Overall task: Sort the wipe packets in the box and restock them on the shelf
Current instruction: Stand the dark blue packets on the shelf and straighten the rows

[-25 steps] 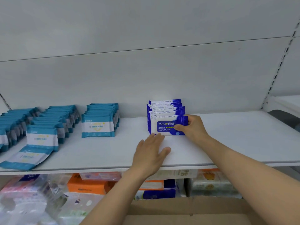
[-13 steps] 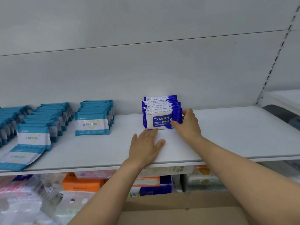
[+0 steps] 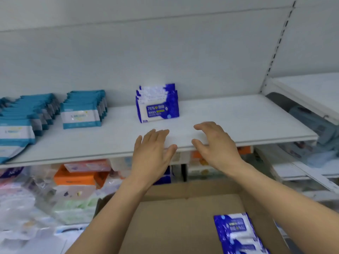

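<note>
Hovering: both hands (image 3: 183, 149) slack (empty)

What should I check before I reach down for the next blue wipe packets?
1. Left hand free, holding nothing: ok.
2. Right hand free, fingers relaxed: ok.
3. Dark blue packets on the shelf standing upright: ok.
4. Bare shelf space beside that row: ok.
5. More dark blue packets in the box: ok.
6. How many are left in the cardboard box: cannot tell, partly cut off.
</note>
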A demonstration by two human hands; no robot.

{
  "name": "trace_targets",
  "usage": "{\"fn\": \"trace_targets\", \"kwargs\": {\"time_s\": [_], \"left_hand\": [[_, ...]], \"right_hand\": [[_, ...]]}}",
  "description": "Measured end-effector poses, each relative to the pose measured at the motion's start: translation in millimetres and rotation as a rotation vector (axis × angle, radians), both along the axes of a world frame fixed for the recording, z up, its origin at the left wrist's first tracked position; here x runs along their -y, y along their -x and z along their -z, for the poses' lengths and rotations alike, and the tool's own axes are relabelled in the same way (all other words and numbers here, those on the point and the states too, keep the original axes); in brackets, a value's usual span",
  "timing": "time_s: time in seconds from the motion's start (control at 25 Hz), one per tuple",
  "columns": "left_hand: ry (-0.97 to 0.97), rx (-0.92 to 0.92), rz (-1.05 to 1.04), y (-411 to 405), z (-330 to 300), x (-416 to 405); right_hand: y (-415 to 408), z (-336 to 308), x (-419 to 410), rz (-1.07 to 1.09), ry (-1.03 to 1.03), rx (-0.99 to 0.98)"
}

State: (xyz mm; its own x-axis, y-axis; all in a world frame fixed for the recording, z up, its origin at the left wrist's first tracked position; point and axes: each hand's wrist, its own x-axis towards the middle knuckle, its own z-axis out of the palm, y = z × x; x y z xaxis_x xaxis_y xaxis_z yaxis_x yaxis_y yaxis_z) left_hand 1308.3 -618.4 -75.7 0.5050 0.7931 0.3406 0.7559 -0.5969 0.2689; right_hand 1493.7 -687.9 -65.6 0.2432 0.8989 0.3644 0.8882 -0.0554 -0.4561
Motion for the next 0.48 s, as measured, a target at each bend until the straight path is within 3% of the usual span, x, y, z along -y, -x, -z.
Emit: {"fn": "trace_targets", "kwargs": {"time_s": [0.12, 0.24, 0.32, 0.48], "left_hand": [[-0.104, 0.220, 0.145, -9, 21, 65], [0.011, 0.239, 0.197, -27, 65, 128], [0.242, 0.224, 0.182, -42, 107, 158], [0.847, 0.188, 0.046, -70, 196, 198]], "right_hand": [[-16, 16, 54, -0.118, -0.219, 0.036], [-42, 61, 109, -0.175, -0.280, -0.023], [-61, 102, 138, -0.151, -0.080, -0.131], [-96, 198, 184, -0.130, 0.691, -0.169]]}}
